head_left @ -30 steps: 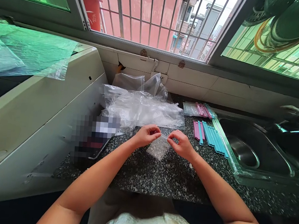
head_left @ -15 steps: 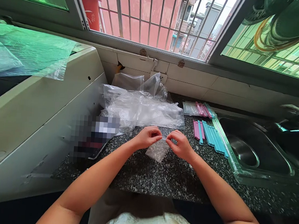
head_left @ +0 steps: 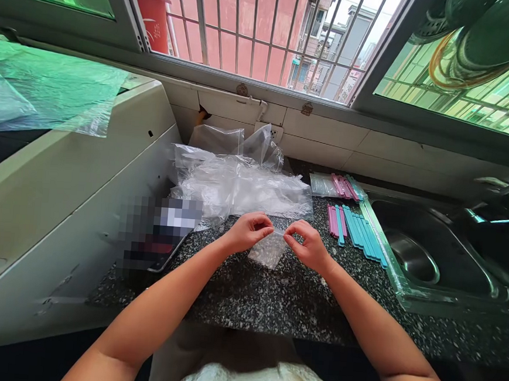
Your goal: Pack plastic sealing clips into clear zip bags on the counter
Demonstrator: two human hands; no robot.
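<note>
The thumb and the index finger of the left hand [head_left: 250, 233] are pressed together on one side of the top edge of a small clear bag [head_left: 267, 253]. The fingers of the right hand [head_left: 306, 245] seem to be clamped on the other side of the same edge in the same way, although their tips partly cover it. I think the two hands pinch it at opposite sides so that this edge is spread and does not fold. The bag is to the left of the sink [head_left: 401, 285], over the speckled countertop [head_left: 272, 303]. Whether its lower part rests on the stone or hangs just above, I cannot tell.

Just beside the sink, on its left, lie pink sticks [head_left: 332, 220] and blue sticks [head_left: 365, 237], side by side, perhaps so that each one is within easy reach of the right hand. More sticks are near the rear left corner of the sink, by a flat clear packet [head_left: 323, 185].

Farther left of the sink is a heap of clear plastic [head_left: 254, 187], set back near the wall, probably to be out of the way of the forearms. Well apart from the sink, to the left, there is a dark object [head_left: 163, 236], mostly hidden by pixelation, and beyond it a pale appliance [head_left: 81, 200].
</note>
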